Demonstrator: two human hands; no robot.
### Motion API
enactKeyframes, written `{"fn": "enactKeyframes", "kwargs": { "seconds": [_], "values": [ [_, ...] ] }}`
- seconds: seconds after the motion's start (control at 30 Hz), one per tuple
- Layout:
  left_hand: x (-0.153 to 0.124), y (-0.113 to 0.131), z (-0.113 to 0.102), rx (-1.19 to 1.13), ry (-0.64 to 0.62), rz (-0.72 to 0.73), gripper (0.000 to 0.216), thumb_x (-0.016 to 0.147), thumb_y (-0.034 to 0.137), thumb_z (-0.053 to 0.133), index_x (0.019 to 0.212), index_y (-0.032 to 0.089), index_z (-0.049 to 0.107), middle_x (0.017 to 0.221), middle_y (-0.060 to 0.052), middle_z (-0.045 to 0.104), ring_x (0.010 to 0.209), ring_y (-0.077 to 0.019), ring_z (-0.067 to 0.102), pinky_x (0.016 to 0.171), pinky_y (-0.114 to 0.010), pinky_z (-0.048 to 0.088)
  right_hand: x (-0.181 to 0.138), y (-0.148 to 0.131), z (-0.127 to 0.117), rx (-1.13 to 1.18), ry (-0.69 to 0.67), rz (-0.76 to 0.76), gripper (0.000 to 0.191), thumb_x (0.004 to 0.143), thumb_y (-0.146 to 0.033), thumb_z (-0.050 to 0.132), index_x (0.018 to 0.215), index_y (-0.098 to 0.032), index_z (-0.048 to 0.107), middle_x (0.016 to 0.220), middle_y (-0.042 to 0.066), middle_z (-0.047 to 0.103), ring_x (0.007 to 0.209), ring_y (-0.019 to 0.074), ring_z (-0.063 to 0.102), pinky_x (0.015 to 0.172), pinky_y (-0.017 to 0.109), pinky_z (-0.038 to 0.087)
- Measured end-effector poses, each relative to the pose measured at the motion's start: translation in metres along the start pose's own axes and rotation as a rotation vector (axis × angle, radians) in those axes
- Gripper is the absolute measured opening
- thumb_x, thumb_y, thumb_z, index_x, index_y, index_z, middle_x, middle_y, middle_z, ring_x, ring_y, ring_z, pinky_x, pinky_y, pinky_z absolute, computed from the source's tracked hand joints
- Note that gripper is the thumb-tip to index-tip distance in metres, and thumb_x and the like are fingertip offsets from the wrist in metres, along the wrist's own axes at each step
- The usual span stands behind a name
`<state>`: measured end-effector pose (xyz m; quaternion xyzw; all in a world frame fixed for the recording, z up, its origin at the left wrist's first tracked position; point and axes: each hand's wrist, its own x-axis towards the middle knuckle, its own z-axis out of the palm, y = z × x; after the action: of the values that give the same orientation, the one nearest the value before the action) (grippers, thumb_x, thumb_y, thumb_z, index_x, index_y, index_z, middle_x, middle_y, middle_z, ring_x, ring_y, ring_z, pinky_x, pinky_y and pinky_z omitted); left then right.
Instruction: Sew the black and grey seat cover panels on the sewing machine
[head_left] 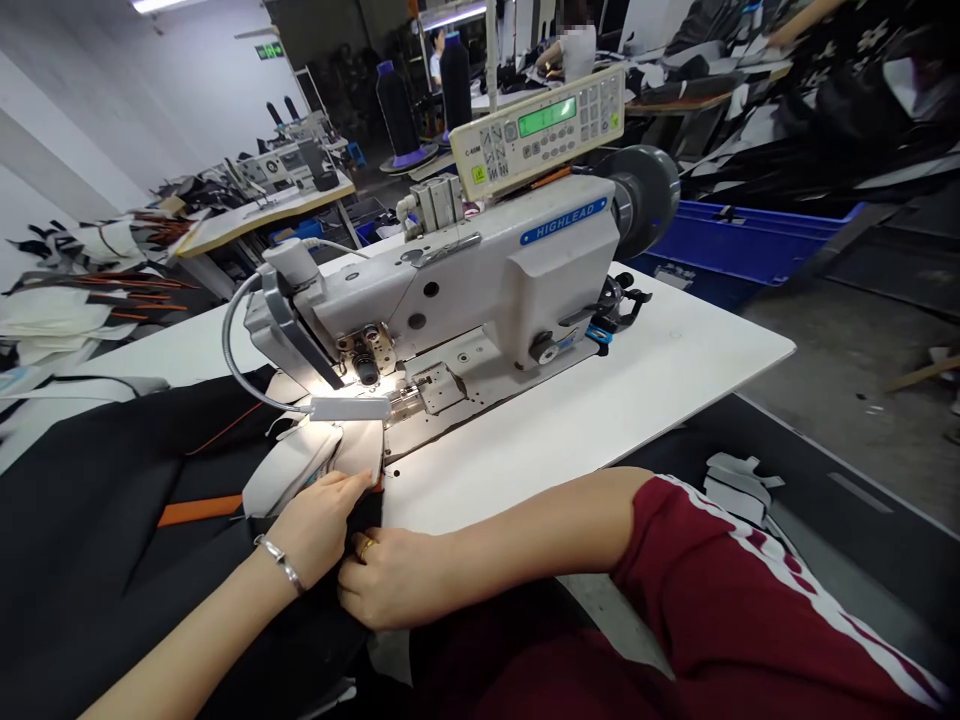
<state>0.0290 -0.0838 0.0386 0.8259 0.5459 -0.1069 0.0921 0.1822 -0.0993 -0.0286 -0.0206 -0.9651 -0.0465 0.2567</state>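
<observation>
Head camera looks down past both forearms at a sewing station. The left hand (319,527), with a silver bracelet on its wrist, lies nearly flat with its fingers together, pressing on a black cloth (127,500) right at the edge of a cream panel (300,465). The right hand (394,578), with a gold ring on one finger and a red striped sleeve (720,570) on its arm, curls narrow around a fold of that black cloth, holding it just beside and nearer the camera than the left hand. The black cloth spreads out to the left of both hands and carries an orange strip (199,511). The cream panel sits just beyond the left hand and reaches toward the presser foot (365,362) of a white HIGHLEAD sewing machine (480,280), lit by a gooseneck lamp (349,408). The machine stands on a white counter (600,430), which runs to the right of the right hand. Farther beyond the hands stand two dark thread cones (396,108), and a blue crate (739,245) sits beyond the counter's far edge. Well beyond the machine, a co-worker (577,50) sits at another table.
</observation>
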Motion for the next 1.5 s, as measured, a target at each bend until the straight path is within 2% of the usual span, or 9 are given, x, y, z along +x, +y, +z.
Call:
{"fn": "enactKeyframes", "kwargs": {
  "seconds": [0.1,0.17,0.33,0.5,0.73,1.03,1.27,1.4,1.5],
  "values": [
    [0.001,0.002,-0.002,0.025,-0.021,-0.016,0.064,0.067,-0.009,0.04,0.122,0.013,0.063,0.137,-0.007,0.059,0.122,-0.0228,0.056,0.109,-0.036,0.045,0.005,0.004,0.005,-0.006,0.003,-0.094,0.022,0.083,-0.007,0.046,0.075,-0.013,0.065,0.07,0.005,0.061,0.057,0.0169,0.059,0.051,0.032,0.043],
    [0.003,0.005,-0.004,0.032,-0.052,-0.036,0.064,0.066,-0.01,0.041,0.121,0.013,0.064,0.138,-0.007,0.058,0.123,-0.0234,0.056,0.109,-0.036,0.045,0.007,0.007,0.005,0.01,-0.004,-0.13,0.022,0.081,-0.005,0.046,0.073,-0.013,0.065,0.066,0.004,0.06,0.053,0.0152,0.058,0.047,0.031,0.042],
    [0.01,0.013,-0.008,0.022,-0.126,-0.066,0.07,0.066,-0.013,0.037,0.13,0.008,0.056,0.132,-0.009,0.063,0.121,-0.0227,0.055,0.107,-0.034,0.044,0.003,0.014,-0.003,0.035,-0.046,-0.135,0.021,0.081,-0.005,0.047,0.072,-0.013,0.064,0.063,0.003,0.059,0.049,0.014,0.057,0.044,0.03,0.039],
    [0.022,0.014,-0.01,0.016,-0.112,-0.081,0.073,0.067,-0.013,0.037,0.138,0.003,0.046,0.127,-0.014,0.065,0.118,-0.0233,0.057,0.104,-0.034,0.045,-0.004,0.027,-0.009,0.022,-0.06,-0.124,0.021,0.083,-0.007,0.046,0.069,-0.015,0.058,0.062,0.002,0.058,0.049,0.0136,0.058,0.045,0.028,0.04],
    [0.04,0.012,-0.015,0.071,-0.079,-0.106,0.064,0.069,-0.01,0.037,0.128,0.006,0.056,0.107,-0.015,0.069,0.107,-0.0256,0.061,0.093,-0.038,0.05,-0.011,0.048,-0.013,-0.011,-0.095,-0.092,0.021,0.086,-0.006,0.043,0.073,-0.016,0.056,0.066,0.002,0.061,0.055,0.0149,0.062,0.049,0.028,0.043],
    [0.06,-0.001,-0.011,0.131,-0.01,-0.05,0.045,0.072,-0.004,0.038,0.106,0.012,0.064,0.109,-0.014,0.068,0.109,-0.0259,0.061,0.094,-0.037,0.049,-0.009,0.07,-0.024,0.011,-0.24,-0.004,0.019,0.091,-0.006,0.044,0.082,-0.015,0.058,0.077,0.002,0.066,0.068,0.0148,0.067,0.057,0.028,0.045],
    [0.074,0.002,-0.024,0.239,-0.004,-0.106,0.047,0.074,0.003,0.04,0.113,0.011,0.064,0.105,-0.017,0.069,0.101,-0.0309,0.065,0.085,-0.038,0.051,0.001,0.087,-0.048,0.086,-0.494,0.08,0.018,0.095,-0.007,0.045,0.099,-0.013,0.062,0.095,0.004,0.07,0.083,0.0167,0.068,0.057,0.031,0.043],
    [0.084,0.004,-0.027,0.302,-0.021,-0.136,0.045,0.074,0.005,0.04,0.112,0.011,0.065,0.094,-0.015,0.071,0.094,-0.03,0.067,0.08,-0.036,0.051,-0.001,0.092,-0.05,0.166,-0.478,0.147,0.016,0.095,-0.007,0.046,0.097,-0.015,0.06,0.1,0.004,0.069,0.089,0.0164,0.065,0.063,0.029,0.043],
    [0.073,-0.006,-0.027,0.316,-0.006,-0.082,0.042,0.08,0.013,0.04,0.117,0.009,0.06,0.106,-0.016,0.069,0.1,-0.0294,0.065,0.086,-0.036,0.05,-0.004,0.097,-0.049,0.39,-0.411,0.272,0.012,0.088,-0.003,0.054,0.088,-0.015,0.056,0.104,0.005,0.067,0.09,0.0145,0.061,0.071,0.025,0.044]
  ]
}}
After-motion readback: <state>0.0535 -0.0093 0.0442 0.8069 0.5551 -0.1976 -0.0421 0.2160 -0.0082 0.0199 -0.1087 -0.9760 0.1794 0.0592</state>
